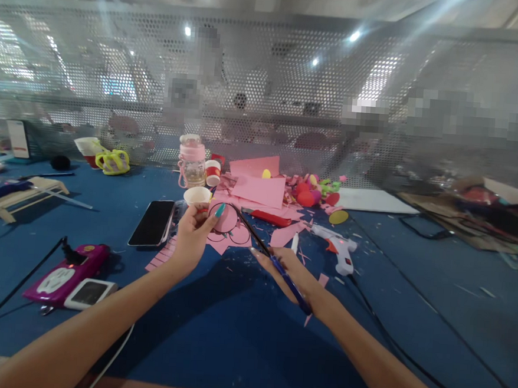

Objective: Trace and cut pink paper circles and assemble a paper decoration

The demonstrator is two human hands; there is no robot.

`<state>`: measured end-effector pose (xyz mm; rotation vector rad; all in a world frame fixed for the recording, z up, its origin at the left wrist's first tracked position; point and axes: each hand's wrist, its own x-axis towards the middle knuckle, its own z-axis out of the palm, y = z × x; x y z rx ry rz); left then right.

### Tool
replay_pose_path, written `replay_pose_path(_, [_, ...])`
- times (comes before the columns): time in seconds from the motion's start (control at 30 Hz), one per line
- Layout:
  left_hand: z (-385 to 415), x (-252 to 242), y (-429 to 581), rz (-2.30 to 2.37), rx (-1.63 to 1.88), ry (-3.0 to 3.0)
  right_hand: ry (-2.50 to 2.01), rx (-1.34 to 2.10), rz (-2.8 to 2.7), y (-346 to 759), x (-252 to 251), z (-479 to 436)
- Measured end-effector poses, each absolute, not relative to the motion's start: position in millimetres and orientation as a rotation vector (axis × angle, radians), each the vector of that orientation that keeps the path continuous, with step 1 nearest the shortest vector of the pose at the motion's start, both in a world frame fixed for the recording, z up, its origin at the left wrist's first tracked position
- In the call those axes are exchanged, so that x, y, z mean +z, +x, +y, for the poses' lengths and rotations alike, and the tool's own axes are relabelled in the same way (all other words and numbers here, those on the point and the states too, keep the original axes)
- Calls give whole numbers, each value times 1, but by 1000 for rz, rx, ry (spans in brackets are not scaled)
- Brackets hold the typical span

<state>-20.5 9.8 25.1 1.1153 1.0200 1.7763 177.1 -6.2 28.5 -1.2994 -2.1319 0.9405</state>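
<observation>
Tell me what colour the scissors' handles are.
The scissors' handles are blue, held in the right hand; head view.

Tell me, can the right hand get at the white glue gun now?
Probably not at once: the right hand holds scissors. The glue gun lies close beside it, with nothing between.

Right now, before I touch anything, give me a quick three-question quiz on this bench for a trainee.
1. True or false: the right hand holds scissors.
2. The left hand holds: A phone, B pink paper, C bottle?
3. Fill in: the glue gun lies to the ___ of the scissors.
Key: 1 true; 2 B; 3 right.
</observation>
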Motion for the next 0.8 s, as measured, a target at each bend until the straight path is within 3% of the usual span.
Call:
replay_pose_path(0.3, [17, 20, -22, 868, 1771, 817, -1285, 962, -2079, 175, 28, -7])
replay_pose_path(0.53, [7, 26, -13, 834, 1464, 897, -1306, 1011, -1958, 172, 28, -12])
replay_pose_path(0.8, [11, 24, -17, 905, 1572, 975, -1330, 1022, -1957, 169, 34, -15])
